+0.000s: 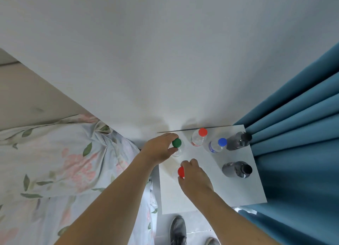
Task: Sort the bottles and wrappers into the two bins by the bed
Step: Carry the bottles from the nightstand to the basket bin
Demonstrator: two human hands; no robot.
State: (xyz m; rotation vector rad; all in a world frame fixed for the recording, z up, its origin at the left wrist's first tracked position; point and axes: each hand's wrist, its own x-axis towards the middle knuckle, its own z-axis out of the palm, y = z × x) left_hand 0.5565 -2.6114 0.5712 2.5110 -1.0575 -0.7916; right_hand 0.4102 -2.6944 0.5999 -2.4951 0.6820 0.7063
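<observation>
Left hand: my left hand [159, 149] has its fingers [171, 135] and thumb curled round the neck of the green-capped bottle [177, 144], at the 10 o'clock corner of the counter [211, 195].
Right hand: my right hand [195, 177] pinches the red-capped bottle [181, 171] just under its cap, near the counter's middle; its body is hidden beneath my hand.
Back row: a second red-capped bottle [199, 137] stands upright at 12 o'clock by the wall, a blue-capped bottle [218, 145] just beside it toward 1 o'clock.
Dark bottles: one dark bottle [238, 141] touches the blue-capped one at 2 o'clock; another dark bottle [237, 169] stands apart at 3 o'clock.
Surroundings: blue curtain [297, 144] along the 3 o'clock edge, the floral bed [60, 158] at 9 o'clock, my shoes [178, 230] at 6 o'clock.
</observation>
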